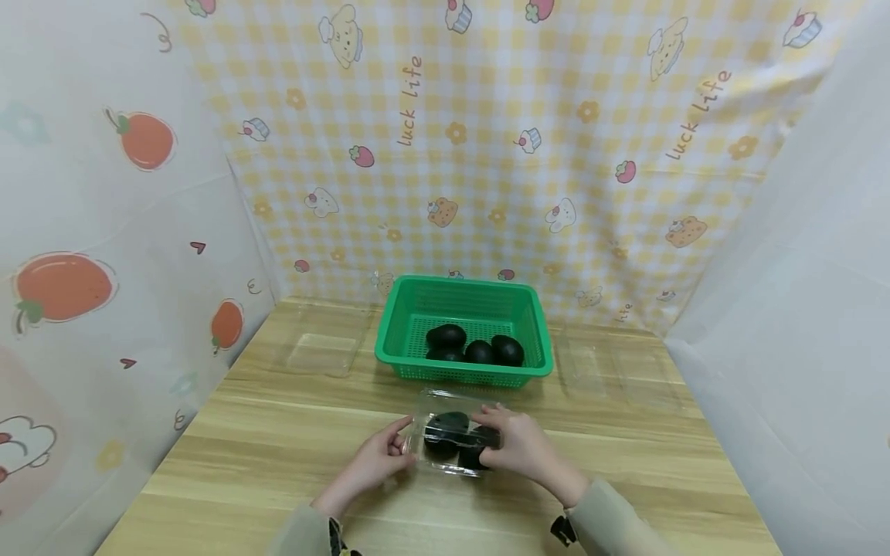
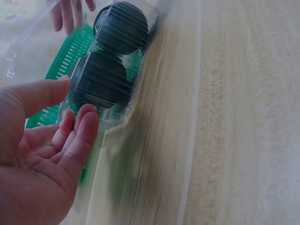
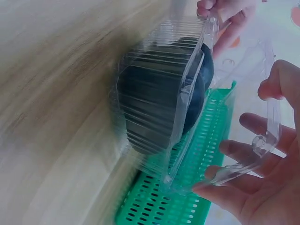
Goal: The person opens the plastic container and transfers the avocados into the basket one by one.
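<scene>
Two dark avocados (image 1: 447, 435) lie side by side in a clear plastic clamshell box (image 1: 445, 468) in front of the basket. My left hand (image 1: 381, 457) pinches the box's left edge between thumb and fingertips; the left wrist view shows this hand (image 2: 56, 140) at the rim. From the right, my right hand (image 1: 518, 444) holds the clear lid (image 3: 272, 122), its fingers behind the lid's edge and its thumb in front. In the right wrist view the lid stands partly raised, apart from the box's rim on that side.
Behind the box stands a green plastic basket (image 1: 464, 373) with several more avocados (image 1: 507, 350) inside. Empty clear containers lie on the wooden table (image 1: 278, 463): one container (image 1: 323, 351) left of the basket, others (image 1: 584, 371) to its right. Patterned cloth (image 1: 487, 170) hangs behind.
</scene>
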The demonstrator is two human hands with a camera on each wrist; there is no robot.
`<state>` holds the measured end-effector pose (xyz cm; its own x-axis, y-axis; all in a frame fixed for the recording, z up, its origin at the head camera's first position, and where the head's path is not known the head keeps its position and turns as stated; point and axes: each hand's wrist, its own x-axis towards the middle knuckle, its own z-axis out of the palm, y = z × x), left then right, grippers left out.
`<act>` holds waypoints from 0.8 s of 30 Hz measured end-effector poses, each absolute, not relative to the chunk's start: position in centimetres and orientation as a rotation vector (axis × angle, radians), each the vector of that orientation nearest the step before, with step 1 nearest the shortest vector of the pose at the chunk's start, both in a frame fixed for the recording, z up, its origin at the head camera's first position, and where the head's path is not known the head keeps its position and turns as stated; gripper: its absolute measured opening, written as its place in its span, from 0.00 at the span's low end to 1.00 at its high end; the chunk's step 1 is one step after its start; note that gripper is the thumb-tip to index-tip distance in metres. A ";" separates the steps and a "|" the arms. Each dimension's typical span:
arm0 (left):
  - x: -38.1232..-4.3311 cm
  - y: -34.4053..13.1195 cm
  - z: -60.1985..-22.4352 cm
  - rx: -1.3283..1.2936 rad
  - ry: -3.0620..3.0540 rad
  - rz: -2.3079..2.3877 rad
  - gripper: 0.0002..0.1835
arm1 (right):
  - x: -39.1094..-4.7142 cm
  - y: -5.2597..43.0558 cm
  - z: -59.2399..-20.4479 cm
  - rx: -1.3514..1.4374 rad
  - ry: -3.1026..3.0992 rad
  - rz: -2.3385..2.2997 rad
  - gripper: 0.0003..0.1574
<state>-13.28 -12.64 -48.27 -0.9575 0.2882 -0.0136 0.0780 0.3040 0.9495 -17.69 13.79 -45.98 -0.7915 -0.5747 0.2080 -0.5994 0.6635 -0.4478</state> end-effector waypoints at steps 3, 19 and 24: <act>-13.4 -12.8 -48.2 0.339 2.357 1.723 0.36 | -17.9 13.8 -45.7 1.026 -2.835 0.813 0.32; -15.8 -14.3 -51.8 0.335 2.246 1.798 0.35 | -19.4 14.2 -43.4 1.002 -2.927 0.917 0.25; -16.2 -14.5 -51.8 0.309 2.249 1.803 0.33 | -19.8 14.4 -43.0 0.967 -2.929 0.950 0.22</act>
<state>-16.20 -14.47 -51.77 -0.9483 0.3125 -0.0556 0.0136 0.2150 0.9765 -19.79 14.40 -43.04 -0.8170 -0.5682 0.0980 -0.5175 0.6477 -0.5591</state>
